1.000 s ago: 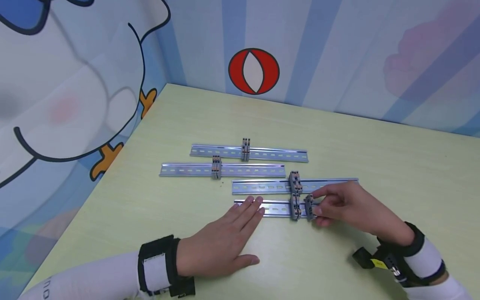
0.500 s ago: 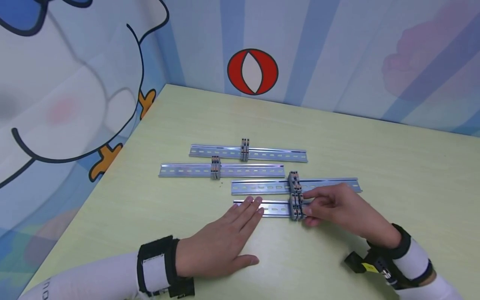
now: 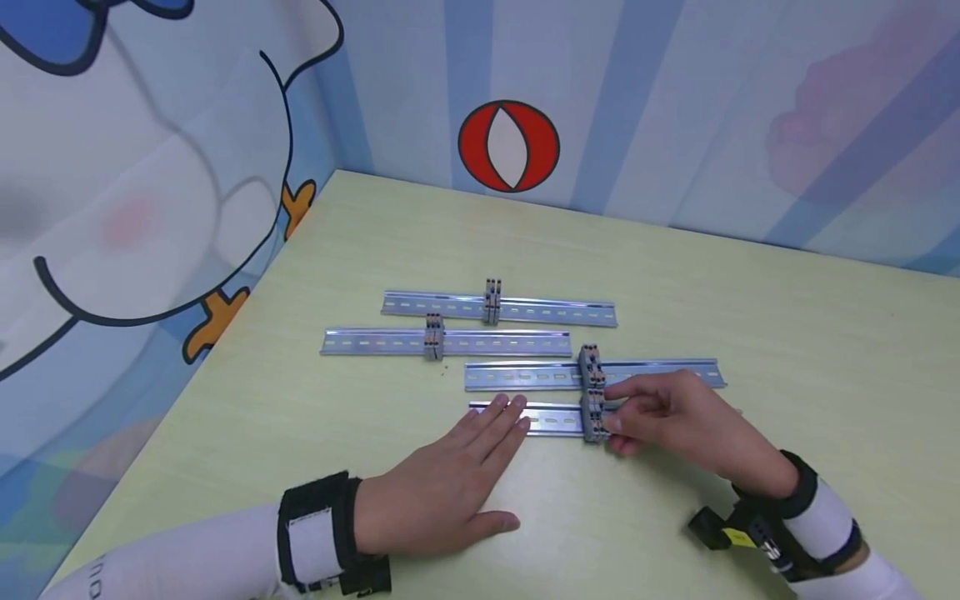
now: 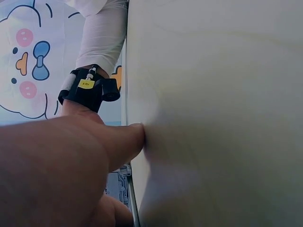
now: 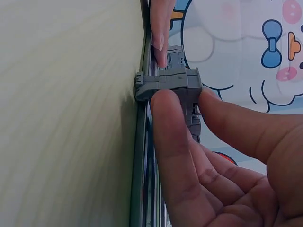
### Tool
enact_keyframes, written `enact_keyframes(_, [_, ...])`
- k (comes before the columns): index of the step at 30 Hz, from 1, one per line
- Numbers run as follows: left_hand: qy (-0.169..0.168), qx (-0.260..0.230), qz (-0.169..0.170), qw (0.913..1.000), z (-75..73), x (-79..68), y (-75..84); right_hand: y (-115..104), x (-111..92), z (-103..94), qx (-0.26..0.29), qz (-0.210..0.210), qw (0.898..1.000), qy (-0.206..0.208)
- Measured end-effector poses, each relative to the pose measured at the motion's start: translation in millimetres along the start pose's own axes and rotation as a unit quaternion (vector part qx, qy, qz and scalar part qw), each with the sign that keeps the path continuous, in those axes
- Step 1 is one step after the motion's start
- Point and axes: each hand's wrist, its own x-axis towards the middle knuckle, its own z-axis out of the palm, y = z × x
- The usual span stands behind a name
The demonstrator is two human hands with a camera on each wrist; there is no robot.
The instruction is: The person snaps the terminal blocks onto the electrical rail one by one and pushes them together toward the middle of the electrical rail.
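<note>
My left hand [image 3: 450, 483] lies flat with straight fingers, its fingertips resting on the left end of the nearest slotted metal DIN rail [image 3: 555, 420]. On that rail, grey terminal blocks [image 3: 592, 415] stand side by side. The right hand [image 3: 675, 414] pinches the rightmost terminal block [image 5: 177, 81] between thumb and fingers, up against its neighbour. In the right wrist view that block sits across the rail. The rail's right part is hidden behind the right hand.
Just behind, another rail [image 3: 525, 377] carries grey blocks [image 3: 591, 364]. Two more rails, left-middle [image 3: 510, 342] and rear [image 3: 558, 314], each bear a small block group. A printed wall [image 3: 637, 100] borders the pale table [image 3: 787, 350].
The right hand has moved left along the nearest rail with the terminal block, closing the gap to the block beside it. My left hand has stayed in place.
</note>
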Motion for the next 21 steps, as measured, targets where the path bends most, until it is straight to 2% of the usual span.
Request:
enact_keyframes(3, [0.0, -0.001, -0.001, 1.0, -0.5, -0.1, 0.0, 1.1, 1.6, 0.4, 0.015, 0.0, 1.0, -0.003])
enact_keyframes(7, [-0.001, -0.001, -0.002, 1.0, -0.7, -0.2, -1.2, 1.8, 3.8, 0.9, 0.01, -0.001, 1.0, -0.003])
enact_keyframes(10, [-0.006, -0.001, -0.002, 1.0, -0.7, 0.4, -2.4, 1.5, 3.4, -0.5, -0.028, -0.003, 1.0, 0.006])
enact_keyframes(13, [0.005, -0.002, 0.002, 1.0, -2.9, 0.3, -4.9, -0.8, -2.8, -4.4, -0.092, -0.041, 0.993, 0.054])
enact_keyframes(15, [0.026, -0.005, 0.005, 0.9996, -11.6, -0.7, -8.5, -3.8, -11.0, -9.9, -0.157, -0.092, 0.976, 0.117])
enact_keyframes(16, [0.046, -0.003, 0.004, 0.9989, -18.3, -1.7, -11.4, -5.4, -16.2, -14.1, -0.193, -0.123, 0.961, 0.155])
enact_keyframes(19, [0.128, 0.012, -0.005, 0.9916, -48.6, -5.9, -24.6, -11.5, -32.1, -32.2, -0.294, -0.181, 0.901, 0.262])
enact_keyframes(21, [0.183, 0.042, -0.016, 0.982, -70.0, -6.9, -38.3, -14.0, -38.9, -49.3, -0.357, -0.19, 0.864, 0.3])
